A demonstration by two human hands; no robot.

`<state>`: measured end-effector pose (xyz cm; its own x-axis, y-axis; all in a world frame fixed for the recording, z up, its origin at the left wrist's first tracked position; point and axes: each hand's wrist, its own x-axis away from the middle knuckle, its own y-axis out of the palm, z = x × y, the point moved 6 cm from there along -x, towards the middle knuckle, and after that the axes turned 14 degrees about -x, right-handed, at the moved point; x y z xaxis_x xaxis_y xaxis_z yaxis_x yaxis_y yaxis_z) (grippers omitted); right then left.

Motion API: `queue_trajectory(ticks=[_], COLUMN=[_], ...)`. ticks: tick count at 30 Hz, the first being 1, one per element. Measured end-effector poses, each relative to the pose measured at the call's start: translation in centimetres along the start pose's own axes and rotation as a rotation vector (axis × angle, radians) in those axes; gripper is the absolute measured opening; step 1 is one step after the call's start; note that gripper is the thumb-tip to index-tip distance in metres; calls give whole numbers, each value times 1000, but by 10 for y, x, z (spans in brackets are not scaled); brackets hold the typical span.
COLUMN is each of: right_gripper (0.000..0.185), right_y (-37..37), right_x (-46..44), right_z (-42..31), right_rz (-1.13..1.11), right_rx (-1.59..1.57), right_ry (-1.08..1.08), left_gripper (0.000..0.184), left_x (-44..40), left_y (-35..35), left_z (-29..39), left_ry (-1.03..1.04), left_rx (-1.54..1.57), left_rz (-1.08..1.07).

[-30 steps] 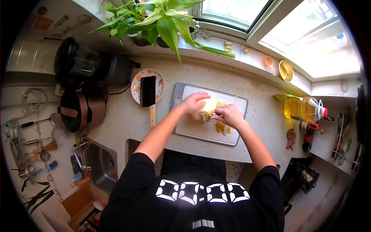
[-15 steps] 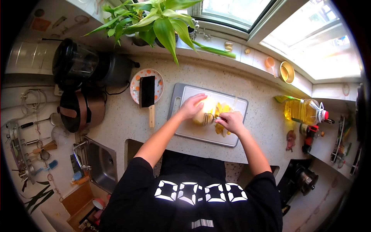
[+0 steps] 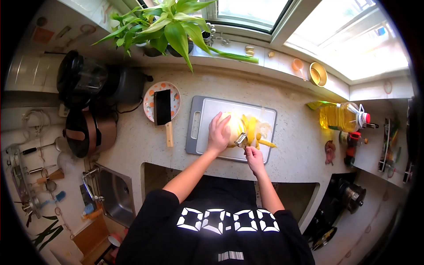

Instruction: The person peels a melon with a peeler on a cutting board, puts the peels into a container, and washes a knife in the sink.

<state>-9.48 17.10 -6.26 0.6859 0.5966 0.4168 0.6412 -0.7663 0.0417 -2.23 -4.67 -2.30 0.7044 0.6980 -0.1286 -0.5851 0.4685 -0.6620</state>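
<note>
A large pale yellow fruit or vegetable [image 3: 234, 128] lies on a white cutting board [image 3: 212, 108] with a grey edge. My left hand [image 3: 218, 134] presses on its left side, fingers spread along the surface. Below and right of it, my right hand [image 3: 254, 159] is closed round the handle of a metal peeler [image 3: 241, 139], whose head is against the lower right of the pale piece. Yellow peel strips [image 3: 252, 128] are heaped to its right, and one strip [image 3: 267, 143] reaches toward the board's right edge.
Left of the board, a black-bladed cleaver [image 3: 162, 108] rests on an orange-patterned plate [image 3: 149, 98]. An oil bottle [image 3: 340, 117] stands on the right of the counter [image 3: 291, 132]. A plant [image 3: 176, 33] hangs over the back ledge. The sink [image 3: 115, 194] is at lower left.
My right hand and the peeler have moved down toward the board's front edge. My left hand has turned more upright on the pale piece. A yellow strip now points out to the right.
</note>
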Motion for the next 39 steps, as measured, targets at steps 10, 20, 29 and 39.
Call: queue_trajectory(ticks=[10, 20, 29, 39], right_gripper=[39, 44, 37, 36], right_y=[8, 56, 54, 38], right_x=[-48, -85, -59, -30], right_z=[-120, -148, -130, -118], right_rz=[66, -28, 87, 166], right_rx=[516, 1095, 1052, 936], right_ry=[-156, -258, -274, -203], left_gripper=[140, 146, 133, 133], left_x=[5, 16, 12, 7], left_y=[-5, 2, 0, -4], left_z=[7, 8, 19, 20], left_ry=[155, 43, -26, -76], left_rx=[-209, -249, -288, -201], left_rz=[-177, -83, -52, -98])
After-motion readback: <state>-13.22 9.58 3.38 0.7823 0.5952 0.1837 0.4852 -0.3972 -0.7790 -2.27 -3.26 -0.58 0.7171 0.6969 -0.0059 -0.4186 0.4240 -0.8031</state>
